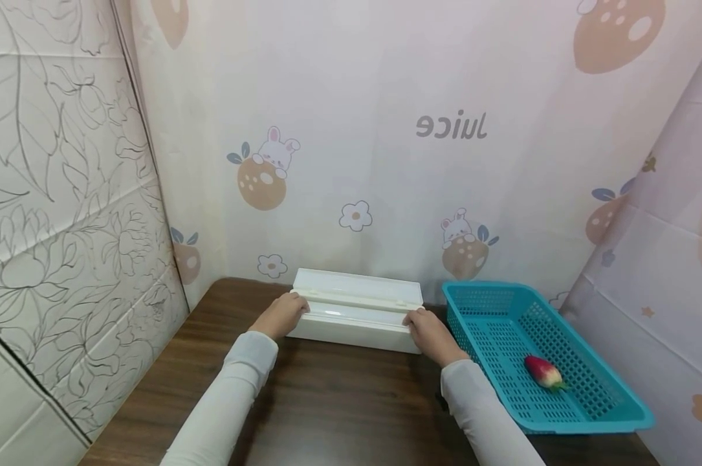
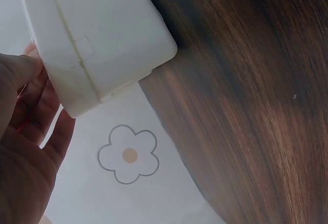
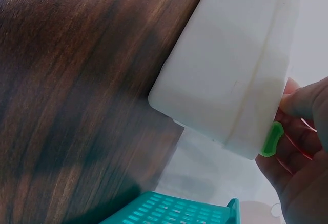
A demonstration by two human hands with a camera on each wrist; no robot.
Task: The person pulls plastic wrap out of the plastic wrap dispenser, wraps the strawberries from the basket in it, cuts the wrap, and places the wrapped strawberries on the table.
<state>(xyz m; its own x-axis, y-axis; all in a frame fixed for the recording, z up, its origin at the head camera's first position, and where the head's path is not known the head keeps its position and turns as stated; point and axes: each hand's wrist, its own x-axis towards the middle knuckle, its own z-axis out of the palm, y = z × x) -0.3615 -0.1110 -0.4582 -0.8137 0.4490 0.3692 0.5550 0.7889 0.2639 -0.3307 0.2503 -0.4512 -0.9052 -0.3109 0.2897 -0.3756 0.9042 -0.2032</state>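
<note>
A long white box (image 1: 353, 332), which looks like a cling film dispenser, stands near the back edge of the wooden table with its lid (image 1: 356, 283) raised. My left hand (image 1: 282, 315) grips its upper left end, thumb and fingers at the rim in the left wrist view. At the opposite end, my right hand (image 1: 435, 334) holds the upper right corner. A small green piece (image 3: 272, 139) sticks out at that end, beside the right fingers. Between the hands the box's opening shows a shiny surface.
A teal plastic basket (image 1: 560, 427) stands on the table to the right, close to my right forearm. Inside lies a red and white radish (image 1: 543, 371) with a green tip. The patterned wall (image 1: 356, 162) rises directly behind the box.
</note>
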